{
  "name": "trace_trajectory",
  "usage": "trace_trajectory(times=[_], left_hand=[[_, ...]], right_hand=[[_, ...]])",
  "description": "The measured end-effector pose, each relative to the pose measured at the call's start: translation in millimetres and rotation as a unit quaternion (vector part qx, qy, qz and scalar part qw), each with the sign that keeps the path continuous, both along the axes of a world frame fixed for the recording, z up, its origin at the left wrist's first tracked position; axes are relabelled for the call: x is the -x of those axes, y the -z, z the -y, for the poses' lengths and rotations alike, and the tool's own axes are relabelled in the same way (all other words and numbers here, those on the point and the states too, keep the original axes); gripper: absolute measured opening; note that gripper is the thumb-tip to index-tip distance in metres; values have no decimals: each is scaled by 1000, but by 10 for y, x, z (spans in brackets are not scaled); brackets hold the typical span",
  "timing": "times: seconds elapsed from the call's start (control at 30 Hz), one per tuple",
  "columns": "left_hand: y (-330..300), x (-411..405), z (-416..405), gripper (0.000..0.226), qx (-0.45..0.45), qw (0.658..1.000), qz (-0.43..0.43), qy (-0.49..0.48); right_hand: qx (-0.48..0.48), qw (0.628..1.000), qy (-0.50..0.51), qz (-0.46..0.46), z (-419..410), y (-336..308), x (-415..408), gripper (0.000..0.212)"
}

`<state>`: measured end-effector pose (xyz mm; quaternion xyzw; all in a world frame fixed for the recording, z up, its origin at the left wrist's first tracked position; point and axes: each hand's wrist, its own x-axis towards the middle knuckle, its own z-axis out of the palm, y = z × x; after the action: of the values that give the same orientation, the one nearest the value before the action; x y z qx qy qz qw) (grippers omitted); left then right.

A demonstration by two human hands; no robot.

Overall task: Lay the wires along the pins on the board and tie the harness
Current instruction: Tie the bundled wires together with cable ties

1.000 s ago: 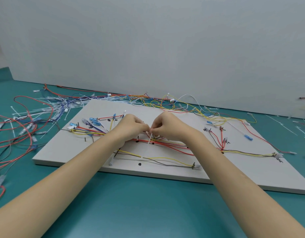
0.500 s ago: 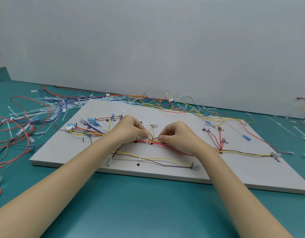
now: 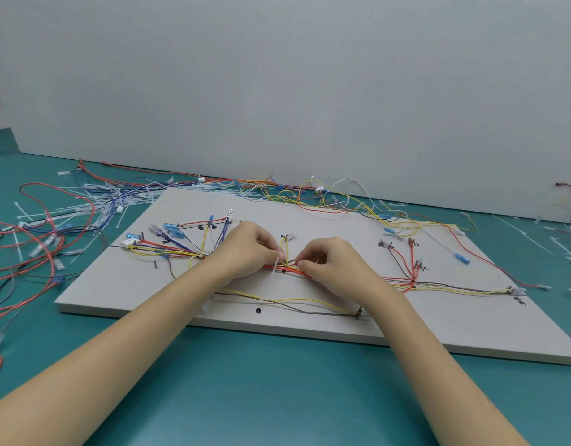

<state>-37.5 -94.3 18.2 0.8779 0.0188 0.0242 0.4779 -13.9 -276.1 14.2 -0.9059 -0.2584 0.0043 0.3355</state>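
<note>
A white board (image 3: pixel 309 217) lies on the teal table, with red, yellow and brown wires laid across it. Its main bundle (image 3: pixel 287 269) runs left to right through the middle. My left hand (image 3: pixel 245 249) pinches a white cable tie (image 3: pixel 275 266) at that bundle. My right hand (image 3: pixel 332 262) pinches the bundle just right of the tie, fingers curled down onto the wires. A yellow and brown wire pair (image 3: pixel 297 302) runs along the board's near edge. Branches with blue terminals (image 3: pixel 171 228) fan out at the left.
Loose red, blue and black wires (image 3: pixel 36 252) and spare white cable ties (image 3: pixel 84 207) litter the table left of the board. More yellow and white wires (image 3: pixel 342 201) pile along the grey wall behind. Further ties lie at the right (image 3: pixel 528 236).
My hands have lowered onto the bundle and moved slightly apart. The tie now sits down against the wires, and my right hand has slid to the right along them.
</note>
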Motion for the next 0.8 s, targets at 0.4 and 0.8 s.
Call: trace_trajectory(times=[0.4,0.8], left_hand=[[73,24,34,10,10,999,40,-32],[121,8,85,9,-11,995,83,-56]], right_hand=[[56,998,-16,18,28,-46,107,15],[127,987,-22,90,-40,-35,147,13]])
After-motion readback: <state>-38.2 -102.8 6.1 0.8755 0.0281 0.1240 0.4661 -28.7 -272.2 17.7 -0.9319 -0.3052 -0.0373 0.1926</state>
